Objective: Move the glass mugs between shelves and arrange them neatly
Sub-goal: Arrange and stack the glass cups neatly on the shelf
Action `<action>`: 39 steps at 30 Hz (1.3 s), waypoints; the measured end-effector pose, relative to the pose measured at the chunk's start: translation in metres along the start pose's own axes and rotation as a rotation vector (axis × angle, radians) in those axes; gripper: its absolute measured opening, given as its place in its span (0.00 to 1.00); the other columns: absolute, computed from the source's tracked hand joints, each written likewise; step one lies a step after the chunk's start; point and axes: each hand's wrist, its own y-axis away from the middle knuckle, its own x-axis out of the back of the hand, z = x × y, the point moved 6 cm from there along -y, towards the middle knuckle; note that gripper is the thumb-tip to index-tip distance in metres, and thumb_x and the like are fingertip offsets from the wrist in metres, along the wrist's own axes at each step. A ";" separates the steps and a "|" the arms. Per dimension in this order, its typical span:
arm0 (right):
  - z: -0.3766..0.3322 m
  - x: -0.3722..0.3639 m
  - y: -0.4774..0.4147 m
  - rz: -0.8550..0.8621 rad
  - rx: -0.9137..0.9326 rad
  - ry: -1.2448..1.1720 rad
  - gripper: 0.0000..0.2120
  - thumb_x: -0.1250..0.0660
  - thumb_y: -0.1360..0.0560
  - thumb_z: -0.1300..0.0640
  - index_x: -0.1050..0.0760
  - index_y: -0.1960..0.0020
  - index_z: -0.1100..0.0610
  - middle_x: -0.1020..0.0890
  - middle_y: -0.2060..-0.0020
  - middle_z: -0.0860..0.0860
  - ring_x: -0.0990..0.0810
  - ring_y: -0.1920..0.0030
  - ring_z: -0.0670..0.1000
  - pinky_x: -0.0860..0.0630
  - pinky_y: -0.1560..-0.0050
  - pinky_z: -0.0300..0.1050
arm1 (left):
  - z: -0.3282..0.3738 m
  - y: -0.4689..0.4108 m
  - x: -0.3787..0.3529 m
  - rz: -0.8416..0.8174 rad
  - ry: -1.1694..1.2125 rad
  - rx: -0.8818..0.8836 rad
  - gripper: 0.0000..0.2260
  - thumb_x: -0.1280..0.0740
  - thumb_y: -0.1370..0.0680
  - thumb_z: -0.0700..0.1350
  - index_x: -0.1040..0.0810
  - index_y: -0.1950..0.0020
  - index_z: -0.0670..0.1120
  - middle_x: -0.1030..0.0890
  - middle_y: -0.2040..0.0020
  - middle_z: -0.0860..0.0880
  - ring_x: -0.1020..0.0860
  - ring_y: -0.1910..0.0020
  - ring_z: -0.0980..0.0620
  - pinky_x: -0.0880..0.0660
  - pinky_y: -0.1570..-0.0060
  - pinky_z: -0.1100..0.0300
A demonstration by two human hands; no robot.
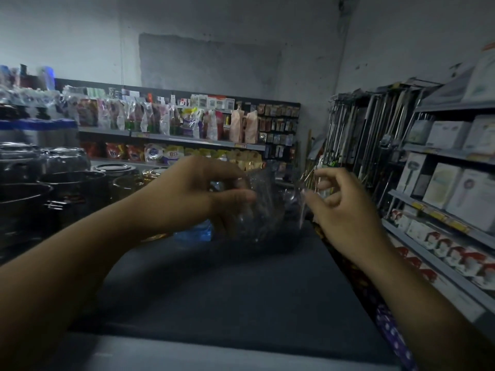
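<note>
Your left hand (203, 194) is wrapped around a clear glass mug (261, 210), fingers curled over its far side and thumb pressed on the near side, so the mug is firmly grasped. The mug sits in the middle of the view, over the far end of the dark shelf top (214, 290); motion blur keeps you from seeing whether its base touches that surface or hangs just above it.

Your right hand (345, 212) is just right of the mug, fingers bent and thumb drawn toward the fingertips. Something shiny and transparent shows at those fingertips, but it is too blurred to make out, so you cannot tell whether this hand pinches anything or is simply curled beside the glass.

To the left, dark pots (29, 194) with lids stand crowded together, close to your left forearm. Along the far wall, shelves carry rows of colourful packets (174, 121). On the right, near shelves hold white boxes (455, 194), and just beyond them a rack of long metal utensils (361, 129) hangs upright
</note>
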 end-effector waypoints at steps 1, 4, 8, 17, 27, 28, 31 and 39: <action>-0.008 0.004 0.005 0.058 0.036 -0.040 0.12 0.33 0.20 0.49 0.24 0.38 0.51 0.21 0.52 0.49 0.21 0.62 0.38 0.27 0.65 0.30 | 0.002 0.000 0.001 0.012 0.110 0.007 0.08 0.32 0.20 0.43 0.15 0.56 0.47 0.15 0.60 0.44 0.14 0.63 0.44 0.18 0.61 0.53; -0.021 -0.005 0.015 -0.067 -0.066 -0.367 0.16 0.37 0.23 0.38 0.21 0.47 0.48 0.17 0.60 0.47 0.19 0.60 0.42 0.22 0.58 0.39 | 0.005 -0.001 -0.002 0.047 0.388 0.050 0.10 0.37 0.17 0.42 0.16 0.47 0.40 0.15 0.55 0.38 0.15 0.58 0.38 0.17 0.57 0.47; -0.040 -0.029 0.021 -0.379 -0.228 -0.819 0.29 0.30 0.29 0.33 0.22 0.34 0.49 0.15 0.40 0.49 0.18 0.38 0.55 0.21 0.40 0.59 | 0.007 -0.003 -0.007 0.062 0.664 0.070 0.13 0.39 0.18 0.42 0.21 0.42 0.34 0.15 0.52 0.38 0.15 0.58 0.43 0.17 0.59 0.57; -0.055 -0.009 -0.005 -0.303 -0.121 -0.357 0.35 0.23 0.39 0.34 0.27 0.38 0.48 0.14 0.53 0.48 0.15 0.55 0.50 0.21 0.59 0.51 | -0.006 0.011 0.037 0.292 -0.008 0.035 0.16 0.41 0.15 0.50 0.17 0.49 0.43 0.14 0.54 0.47 0.17 0.67 0.50 0.23 0.69 0.61; -0.075 -0.031 -0.019 -0.518 0.049 0.185 0.27 0.22 0.39 0.33 0.25 0.45 0.42 0.16 0.55 0.40 0.18 0.60 0.39 0.20 0.57 0.43 | -0.042 0.005 0.054 0.220 -0.692 0.032 0.07 0.35 0.19 0.50 0.19 0.47 0.50 0.20 0.52 0.54 0.20 0.53 0.54 0.21 0.54 0.55; -0.074 -0.033 -0.021 -0.527 0.039 0.209 0.28 0.22 0.39 0.33 0.25 0.45 0.42 0.16 0.55 0.40 0.18 0.62 0.39 0.23 0.61 0.40 | -0.042 0.004 0.053 0.210 -0.681 0.042 0.08 0.35 0.19 0.51 0.18 0.46 0.50 0.20 0.51 0.54 0.20 0.53 0.54 0.20 0.53 0.53; -0.073 -0.038 -0.022 -0.547 0.042 0.292 0.32 0.23 0.39 0.31 0.25 0.42 0.44 0.18 0.53 0.42 0.19 0.60 0.43 0.24 0.61 0.41 | -0.045 0.002 0.049 0.168 -0.679 0.065 0.12 0.37 0.18 0.53 0.18 0.44 0.48 0.17 0.49 0.51 0.19 0.52 0.54 0.19 0.51 0.52; -0.078 -0.055 -0.020 -0.591 0.000 0.515 0.47 0.25 0.40 0.27 0.33 0.32 0.53 0.25 0.52 0.47 0.26 0.56 0.45 0.32 0.67 0.42 | -0.043 0.003 0.042 0.064 -0.670 0.070 0.15 0.39 0.20 0.61 0.19 0.47 0.52 0.16 0.56 0.55 0.19 0.58 0.58 0.20 0.55 0.53</action>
